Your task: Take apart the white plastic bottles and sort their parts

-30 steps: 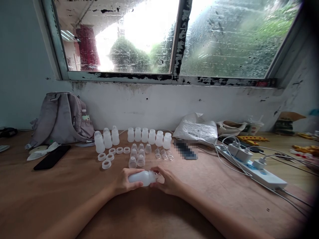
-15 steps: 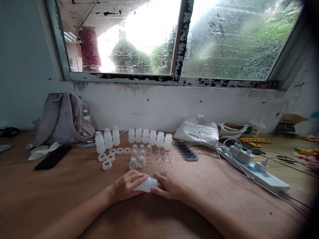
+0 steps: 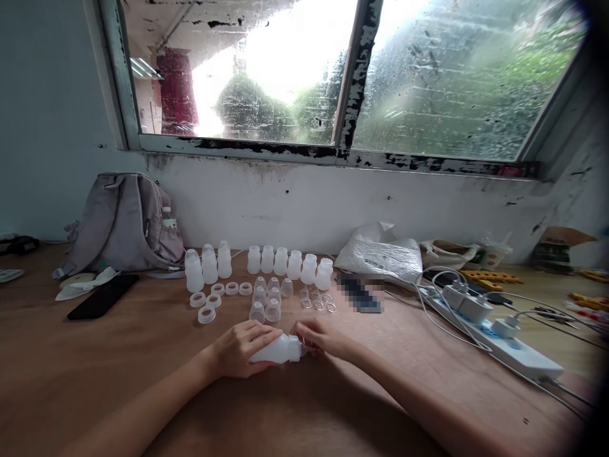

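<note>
A translucent white bottle lies on its side just above the table, its neck pointing right. My left hand is wrapped round its body. At the neck end, the fingers of my right hand pinch a small clear piece at the bottle's mouth. Beyond my hands stand several clear caps, with white rings to their left and thin clear rings to their right. Behind them is a row of open bottles; capped bottles stand at the left.
A grey backpack leans by the wall, with a black phone before it. Towards the right are a silver bag, a blurred dark object and a white power strip with cables.
My right hand has moved off the bottle's neck, a little to the right, and its fingers now pinch the clear piece at the mouth. The view has shifted slightly.
</note>
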The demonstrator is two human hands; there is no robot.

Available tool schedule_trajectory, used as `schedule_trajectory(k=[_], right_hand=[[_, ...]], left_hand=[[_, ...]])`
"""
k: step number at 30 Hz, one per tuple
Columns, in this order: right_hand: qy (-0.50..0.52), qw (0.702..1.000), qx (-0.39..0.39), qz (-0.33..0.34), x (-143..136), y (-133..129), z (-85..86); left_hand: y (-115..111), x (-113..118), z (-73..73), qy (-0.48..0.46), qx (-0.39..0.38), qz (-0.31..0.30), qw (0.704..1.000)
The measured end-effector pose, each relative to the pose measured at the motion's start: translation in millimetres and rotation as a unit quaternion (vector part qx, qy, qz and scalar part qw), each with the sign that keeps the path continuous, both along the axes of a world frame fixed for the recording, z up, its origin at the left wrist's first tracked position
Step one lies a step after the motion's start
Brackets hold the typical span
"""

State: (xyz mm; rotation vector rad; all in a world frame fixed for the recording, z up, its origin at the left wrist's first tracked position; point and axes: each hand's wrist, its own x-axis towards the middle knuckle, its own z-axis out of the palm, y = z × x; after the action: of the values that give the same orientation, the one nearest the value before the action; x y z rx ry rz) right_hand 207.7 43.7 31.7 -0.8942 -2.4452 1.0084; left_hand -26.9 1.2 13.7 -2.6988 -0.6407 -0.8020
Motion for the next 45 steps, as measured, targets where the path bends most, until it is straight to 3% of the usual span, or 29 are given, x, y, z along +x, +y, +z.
schedule_trajectory(k=[2,5,9,14,20,23,37,45], right_hand=[[0.024,0.997,0.060,-0.037,-8,15,6.2],[-0.018,0.977,0.208,-0.043,-25,33,10.5],[-0.075,0.958,0.274,-0.044,-40,37,2.5],[0.029,0.961,0.218,-0.165,-22,29,-11.6],[0.252,0.934,-0.047,-0.250,7,26,-21.8],[0.298,0.913,-0.097,-0.259,6,26,-22.4],[0.244,0.942,0.061,-0.220,0,8,-12.0],[0.157,0.957,0.151,-0.191,-11,-10,-12.5]], left_hand=[[1,-3,0.2,0.001,-0.018,-0.007,1.000],[3,-5,-2.9,0.007,-0.029,-0.026,0.999],[3,-5,-4.9,0.010,-0.042,-0.028,0.999],[1,-5,-1.8,-0.013,-0.061,-0.004,0.998],[1,-6,0.7,-0.132,-0.139,0.065,0.979],[5,-7,-0.8,-0.176,-0.169,0.087,0.966],[4,-4,7.9,-0.244,-0.384,0.137,0.880],[-5,3,16.3,-0.222,-0.388,0.120,0.887]])
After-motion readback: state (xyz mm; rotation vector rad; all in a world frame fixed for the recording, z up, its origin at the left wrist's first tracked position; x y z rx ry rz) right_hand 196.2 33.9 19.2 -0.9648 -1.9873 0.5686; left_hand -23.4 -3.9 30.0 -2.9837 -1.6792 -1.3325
